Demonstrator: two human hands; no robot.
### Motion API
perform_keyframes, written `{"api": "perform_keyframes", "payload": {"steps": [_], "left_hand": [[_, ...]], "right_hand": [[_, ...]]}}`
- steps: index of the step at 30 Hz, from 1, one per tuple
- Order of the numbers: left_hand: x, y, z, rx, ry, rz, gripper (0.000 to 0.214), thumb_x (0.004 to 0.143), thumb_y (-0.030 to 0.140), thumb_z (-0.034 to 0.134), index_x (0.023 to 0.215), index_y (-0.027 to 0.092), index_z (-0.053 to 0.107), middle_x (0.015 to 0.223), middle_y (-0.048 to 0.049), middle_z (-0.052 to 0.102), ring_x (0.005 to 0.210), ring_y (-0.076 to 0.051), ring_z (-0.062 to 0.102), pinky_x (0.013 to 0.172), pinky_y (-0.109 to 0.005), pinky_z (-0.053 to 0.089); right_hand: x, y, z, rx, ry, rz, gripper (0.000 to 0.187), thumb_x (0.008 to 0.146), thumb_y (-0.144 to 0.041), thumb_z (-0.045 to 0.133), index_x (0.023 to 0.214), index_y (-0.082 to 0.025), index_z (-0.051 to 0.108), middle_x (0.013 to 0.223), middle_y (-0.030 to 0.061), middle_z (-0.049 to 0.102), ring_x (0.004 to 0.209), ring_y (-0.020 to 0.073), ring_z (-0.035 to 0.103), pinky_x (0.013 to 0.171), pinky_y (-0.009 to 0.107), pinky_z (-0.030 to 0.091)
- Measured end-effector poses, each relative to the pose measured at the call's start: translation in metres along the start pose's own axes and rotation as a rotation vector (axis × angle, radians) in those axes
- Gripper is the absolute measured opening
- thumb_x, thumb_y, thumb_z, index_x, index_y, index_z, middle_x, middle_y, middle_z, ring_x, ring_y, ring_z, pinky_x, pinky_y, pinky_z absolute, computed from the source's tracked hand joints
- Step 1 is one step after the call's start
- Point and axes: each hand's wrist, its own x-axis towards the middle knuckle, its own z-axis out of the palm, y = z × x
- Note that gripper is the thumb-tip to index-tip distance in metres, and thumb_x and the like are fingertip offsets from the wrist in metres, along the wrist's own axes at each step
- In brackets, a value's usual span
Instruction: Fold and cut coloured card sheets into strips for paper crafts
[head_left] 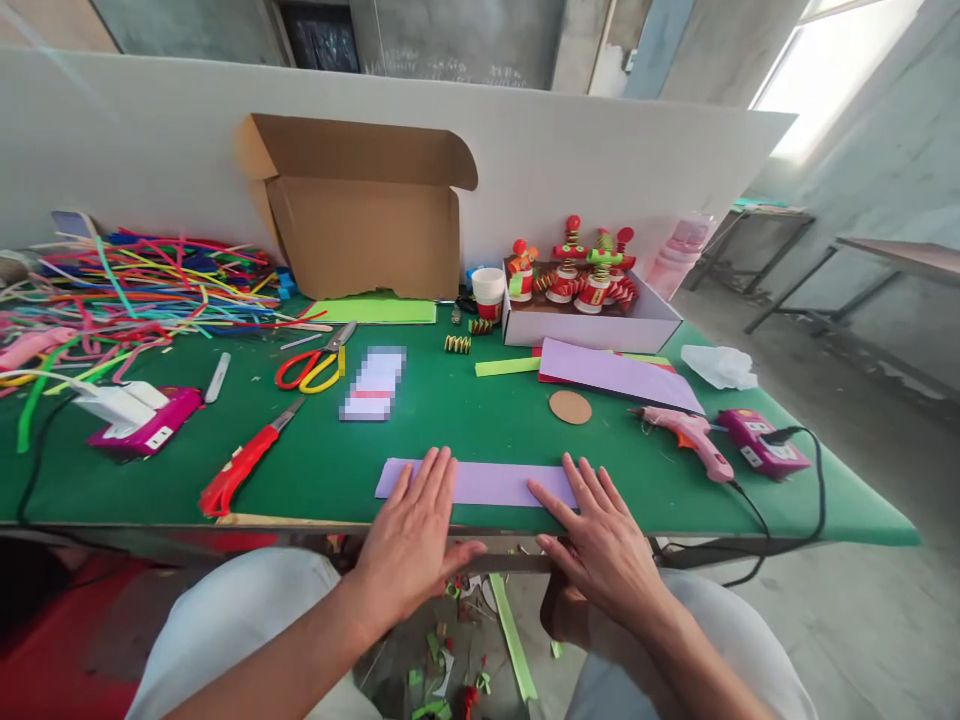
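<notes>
A strip of purple paper (495,484) lies flat along the near edge of the green table. My left hand (420,530) rests with outstretched fingers on the strip's left part. On its right end lies my right hand (600,530), fingers spread and thumb apart. Beyond the strip is a round brown cardboard disc (571,407). More purple paper (615,375) lies farther back, over red and lime-green strips. To the left are red-handled scissors (244,465) and a red-and-yellow pair of scissors (319,368).
A pink glue gun (690,435) and a purple power block (761,442) with cables stand at right. Another power block (150,420) is at left, near heaped pipe cleaners (165,280). Behind are an open cardboard box (367,235) and a white box (589,332) of paper figures.
</notes>
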Motion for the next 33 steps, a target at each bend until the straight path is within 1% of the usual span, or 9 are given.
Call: {"api": "perform_keyframes", "payload": {"steps": [4,8,10,12,16,19,23,27,33], "left_hand": [[-0.026,-0.03,-0.003,0.083,0.03,-0.078,0.087,0.097,0.066,0.019,0.155,0.002,0.026,0.156,-0.0217,0.043,0.146,-0.032,0.039,0.116,-0.053,0.033],[-0.036,-0.052,-0.016,0.078,-0.004,-0.15,0.085,0.097,0.067,0.015,0.146,0.005,0.046,0.15,-0.0212,0.052,0.142,-0.034,0.045,0.114,-0.057,0.034],[-0.031,-0.065,-0.027,0.03,-0.019,-0.214,0.076,0.098,0.063,0.02,0.135,0.01,0.059,0.145,-0.0195,0.058,0.14,-0.035,0.047,0.11,-0.058,0.038],[-0.018,-0.079,-0.038,-0.075,-0.021,-0.288,0.058,0.099,0.053,0.028,0.119,0.015,0.068,0.137,-0.017,0.064,0.134,-0.034,0.053,0.104,-0.054,0.045],[0.016,-0.101,-0.046,-0.405,-0.124,-0.368,0.03,0.091,0.035,0.042,0.094,0.023,0.069,0.106,-0.0088,0.074,0.105,-0.026,0.065,0.092,-0.042,0.052],[0.032,-0.104,-0.039,-0.486,-0.196,-0.374,0.023,0.083,0.036,0.051,0.092,0.023,0.068,0.096,-0.0066,0.073,0.095,-0.024,0.066,0.085,-0.038,0.054],[0.034,-0.098,-0.033,-0.505,-0.232,-0.358,0.018,0.077,0.038,0.058,0.085,0.024,0.065,0.089,-0.0042,0.068,0.088,-0.022,0.064,0.079,-0.034,0.052],[0.032,-0.092,-0.035,-0.492,-0.231,-0.364,0.012,0.08,0.034,0.052,0.073,0.024,0.054,0.082,-0.0022,0.063,0.084,-0.021,0.06,0.076,-0.032,0.049],[0.029,-0.085,-0.03,-0.407,-0.223,-0.412,0.017,0.085,0.029,0.047,0.068,0.025,0.045,0.072,-0.0003,0.06,0.072,-0.019,0.058,0.067,-0.03,0.045]], "right_hand": [[0.001,0.0,-0.002,-0.009,-0.002,-0.003,0.062,0.099,-0.052,0.052,0.156,-0.039,0.033,0.165,0.0122,0.029,0.144,0.0389,0.04,0.112,0.058,0.04],[0.001,0.0,-0.001,-0.009,-0.017,0.008,0.06,0.099,-0.053,0.051,0.155,-0.038,0.037,0.164,0.0126,0.03,0.144,0.0399,0.041,0.112,0.059,0.039],[0.001,0.0,0.0,-0.001,-0.028,0.019,0.059,0.098,-0.054,0.052,0.153,-0.037,0.04,0.164,0.0125,0.031,0.143,0.0404,0.041,0.113,0.059,0.038],[0.001,0.0,0.0,0.011,-0.042,0.028,0.058,0.097,-0.055,0.053,0.152,-0.038,0.043,0.164,0.0113,0.031,0.144,0.0403,0.04,0.114,0.06,0.036],[0.001,-0.001,0.0,0.031,-0.06,0.047,0.059,0.097,-0.054,0.054,0.152,-0.039,0.042,0.165,0.0074,0.028,0.145,0.0392,0.037,0.116,0.06,0.033],[0.001,-0.002,0.001,0.029,-0.055,0.059,0.059,0.096,-0.054,0.055,0.152,-0.039,0.041,0.165,0.0078,0.029,0.145,0.0392,0.038,0.116,0.06,0.033],[0.001,-0.003,0.001,0.034,-0.054,0.055,0.061,0.096,-0.055,0.055,0.153,-0.04,0.041,0.165,0.0091,0.028,0.144,0.0399,0.039,0.116,0.06,0.032],[0.001,-0.002,0.001,0.032,-0.04,0.056,0.062,0.095,-0.056,0.056,0.153,-0.039,0.041,0.165,0.0107,0.029,0.143,0.0406,0.04,0.115,0.06,0.033],[0.001,-0.003,0.0,0.036,-0.037,0.058,0.063,0.094,-0.057,0.058,0.152,-0.039,0.043,0.164,0.0104,0.032,0.144,0.0405,0.039,0.115,0.06,0.034]]}}
